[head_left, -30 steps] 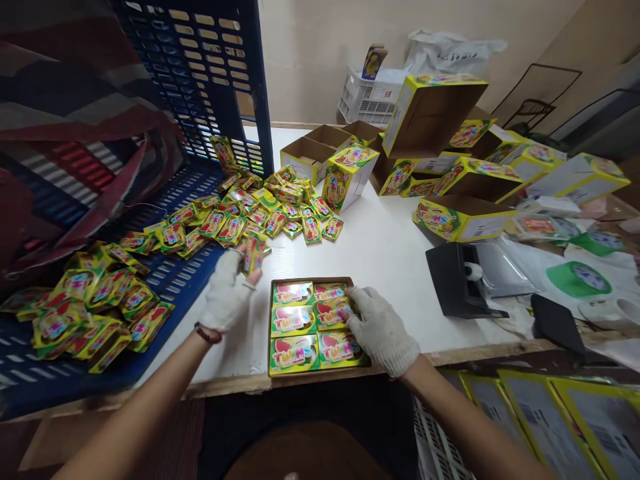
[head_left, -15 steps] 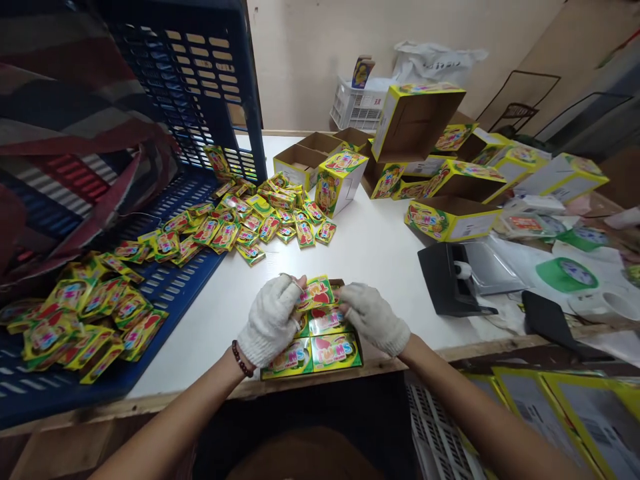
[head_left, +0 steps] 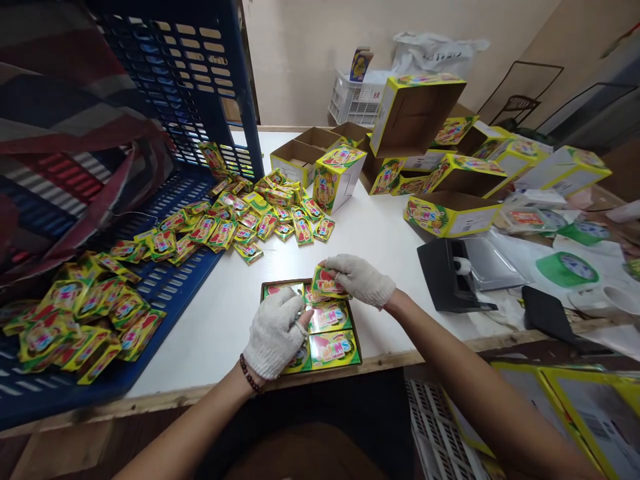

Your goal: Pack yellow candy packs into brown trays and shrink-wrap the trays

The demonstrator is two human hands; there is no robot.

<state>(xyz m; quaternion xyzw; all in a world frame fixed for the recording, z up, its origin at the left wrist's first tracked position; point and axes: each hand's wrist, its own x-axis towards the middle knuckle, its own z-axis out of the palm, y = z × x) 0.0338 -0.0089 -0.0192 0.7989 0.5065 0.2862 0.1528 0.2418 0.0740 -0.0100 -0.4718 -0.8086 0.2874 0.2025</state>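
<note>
My right hand (head_left: 361,279), in a white knit glove with bare fingertips, grips a small yellow-green candy box (head_left: 327,283). It holds this box at the far right corner of a shallow open carton (head_left: 359,353). Inside the carton, several similar boxes lie flat in rows, such as the near right box (head_left: 334,349). My left hand (head_left: 277,331), gloved the same way, rests over the carton's left side with thumb and fingers apart. It hides part of the left boxes; nothing shows in its grasp.
Loose candy boxes (head_left: 255,217) spill from a tipped blue crate (head_left: 200,267) on the left. Open yellow cartons (head_left: 450,217) crowd the back right. A black tape dispenser (head_left: 440,280) and a green tape roll (head_left: 567,270) sit on the right. The wooden table edge (head_left: 190,395) runs in front.
The candy box has passed from my left hand's fingers to my right hand, which has risen slightly. My left hand has shifted right and down over the carton's left boxes.
</note>
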